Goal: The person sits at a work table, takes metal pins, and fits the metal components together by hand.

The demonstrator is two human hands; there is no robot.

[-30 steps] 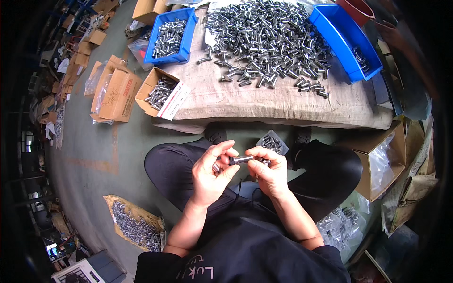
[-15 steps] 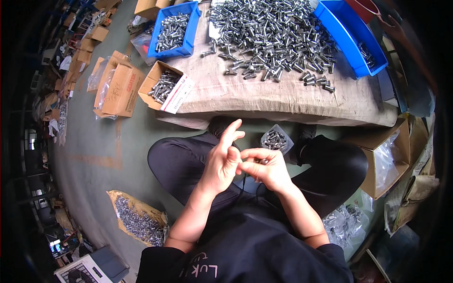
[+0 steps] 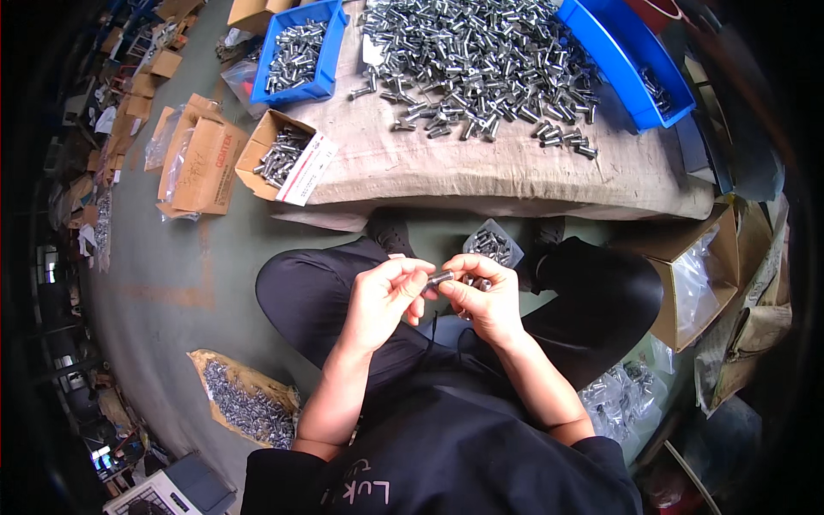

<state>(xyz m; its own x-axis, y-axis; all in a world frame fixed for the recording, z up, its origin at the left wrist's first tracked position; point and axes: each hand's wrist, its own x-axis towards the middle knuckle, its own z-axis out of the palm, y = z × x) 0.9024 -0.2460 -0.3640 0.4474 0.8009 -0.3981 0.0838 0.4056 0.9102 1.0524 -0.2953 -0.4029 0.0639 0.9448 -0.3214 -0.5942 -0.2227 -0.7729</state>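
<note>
Over my lap, my left hand (image 3: pixel 378 300) and my right hand (image 3: pixel 491 311) meet. A shiny metal bolt (image 3: pixel 439 279) lies between them, pinched by the thumb and fingers of my left hand and touched at its other end by my right fingertips. Several more bolts (image 3: pixel 477 282) are tucked in my closed right hand, partly hidden by its fingers. Just beyond the hands, a clear plastic container (image 3: pixel 518 249) with bolts in it stands on the floor between my feet.
A cloth-covered low table (image 3: pixel 378 172) ahead bears a large heap of loose bolts (image 3: pixel 489 60). Blue bins (image 3: pixel 324 81) stand at both sides of the heap. An open carton of bolts (image 3: pixel 257 182) sits at its left corner. Another carton (image 3: pixel 725 257) is at right; a bolt-filled sack (image 3: pixel 206 365) lies lower left.
My left fingers, stretched upward before, have curled down onto a bolt that now shows between both hands. The whole view has shifted slightly.
</note>
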